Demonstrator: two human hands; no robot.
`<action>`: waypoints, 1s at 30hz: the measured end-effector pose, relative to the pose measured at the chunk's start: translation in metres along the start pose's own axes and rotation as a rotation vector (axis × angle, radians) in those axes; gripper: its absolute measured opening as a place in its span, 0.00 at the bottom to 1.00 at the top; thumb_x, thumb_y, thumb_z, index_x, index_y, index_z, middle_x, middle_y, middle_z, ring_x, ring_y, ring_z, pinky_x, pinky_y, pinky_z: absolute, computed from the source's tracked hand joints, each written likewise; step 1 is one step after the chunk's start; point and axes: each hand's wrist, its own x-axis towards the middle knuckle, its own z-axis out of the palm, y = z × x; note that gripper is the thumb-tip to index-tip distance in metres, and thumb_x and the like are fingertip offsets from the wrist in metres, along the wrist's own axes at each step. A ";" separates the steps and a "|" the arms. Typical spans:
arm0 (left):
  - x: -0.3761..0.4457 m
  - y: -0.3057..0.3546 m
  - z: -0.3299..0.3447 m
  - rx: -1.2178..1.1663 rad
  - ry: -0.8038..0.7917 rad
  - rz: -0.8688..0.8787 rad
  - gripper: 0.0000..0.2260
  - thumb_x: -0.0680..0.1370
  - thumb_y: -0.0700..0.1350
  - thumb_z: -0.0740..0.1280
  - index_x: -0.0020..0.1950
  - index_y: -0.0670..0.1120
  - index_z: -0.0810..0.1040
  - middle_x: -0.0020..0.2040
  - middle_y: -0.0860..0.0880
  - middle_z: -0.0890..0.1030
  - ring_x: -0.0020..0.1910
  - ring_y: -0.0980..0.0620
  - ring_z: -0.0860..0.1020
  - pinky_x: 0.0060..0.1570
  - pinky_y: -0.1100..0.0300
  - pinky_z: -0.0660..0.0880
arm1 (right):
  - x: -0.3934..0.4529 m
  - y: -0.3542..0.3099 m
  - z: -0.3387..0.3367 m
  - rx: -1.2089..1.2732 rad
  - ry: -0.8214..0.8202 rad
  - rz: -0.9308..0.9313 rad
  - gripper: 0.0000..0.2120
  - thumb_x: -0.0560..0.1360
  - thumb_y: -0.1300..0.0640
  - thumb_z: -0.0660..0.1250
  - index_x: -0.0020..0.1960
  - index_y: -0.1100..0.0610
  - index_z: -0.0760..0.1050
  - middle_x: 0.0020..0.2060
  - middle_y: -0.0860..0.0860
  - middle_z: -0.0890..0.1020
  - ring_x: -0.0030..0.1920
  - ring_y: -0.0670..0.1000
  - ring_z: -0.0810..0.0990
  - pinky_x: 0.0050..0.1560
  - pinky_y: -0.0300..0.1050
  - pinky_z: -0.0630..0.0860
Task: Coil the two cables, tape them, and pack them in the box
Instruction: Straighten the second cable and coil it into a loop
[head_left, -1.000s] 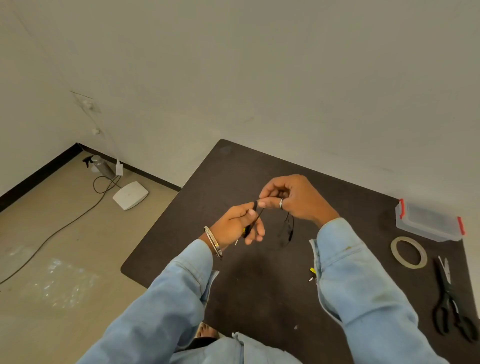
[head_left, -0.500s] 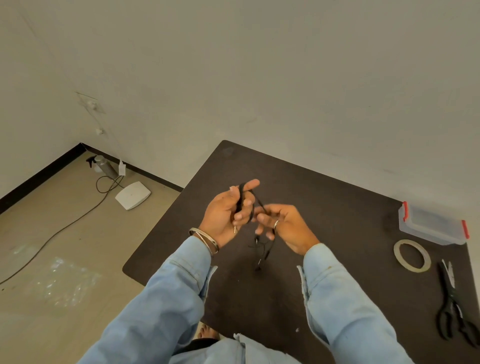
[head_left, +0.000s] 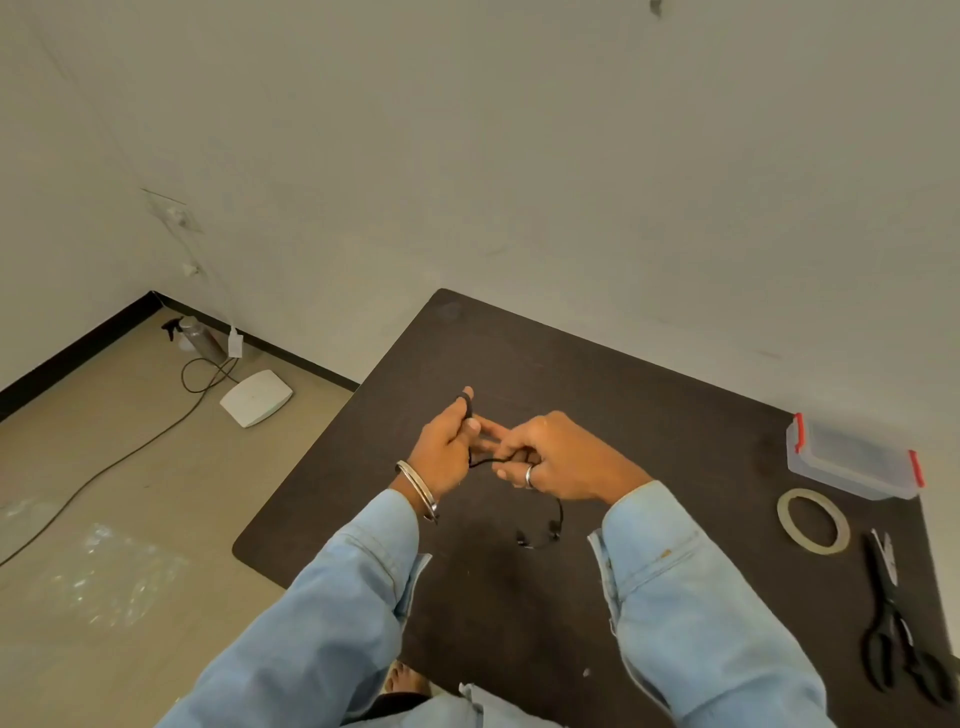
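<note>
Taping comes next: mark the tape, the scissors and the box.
tape (head_left: 789, 522): head view, left side of the ring.
scissors (head_left: 889, 605): head view, near the pivot.
box (head_left: 852, 460): head view, middle of the clear lid.

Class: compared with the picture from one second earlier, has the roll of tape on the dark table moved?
No. The pale roll of tape lies between the clear plastic box with red clips and the black scissors, as before; only the camera view shifted slightly.

A matt, dark surface (head_left: 649, 415) is seen. The box (head_left: 852, 460) is made of clear plastic with red clips. Scissors (head_left: 901, 639) are finished in matt black. Sleeves (head_left: 696, 613) are of pale blue denim cloth; a polished metal bangle (head_left: 415, 480) is worn.
</note>
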 end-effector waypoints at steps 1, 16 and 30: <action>-0.001 -0.001 -0.001 0.052 -0.064 -0.008 0.13 0.82 0.36 0.52 0.65 0.44 0.67 0.47 0.48 0.82 0.42 0.54 0.82 0.52 0.62 0.77 | 0.000 0.000 -0.007 -0.017 0.003 0.006 0.04 0.75 0.58 0.68 0.47 0.56 0.81 0.35 0.48 0.81 0.35 0.46 0.80 0.40 0.42 0.77; -0.009 0.014 -0.003 -0.088 -0.359 -0.129 0.14 0.82 0.44 0.55 0.42 0.45 0.78 0.24 0.55 0.66 0.22 0.58 0.61 0.23 0.67 0.59 | -0.001 0.064 -0.026 -0.060 0.252 0.079 0.05 0.73 0.57 0.71 0.48 0.49 0.81 0.42 0.45 0.82 0.47 0.46 0.77 0.53 0.48 0.71; 0.000 0.027 0.006 -0.934 -0.226 -0.098 0.18 0.82 0.47 0.50 0.62 0.37 0.72 0.30 0.51 0.71 0.21 0.60 0.61 0.20 0.68 0.60 | 0.000 0.062 0.042 0.429 0.343 0.185 0.12 0.81 0.55 0.57 0.49 0.55 0.79 0.28 0.50 0.76 0.25 0.42 0.73 0.29 0.39 0.74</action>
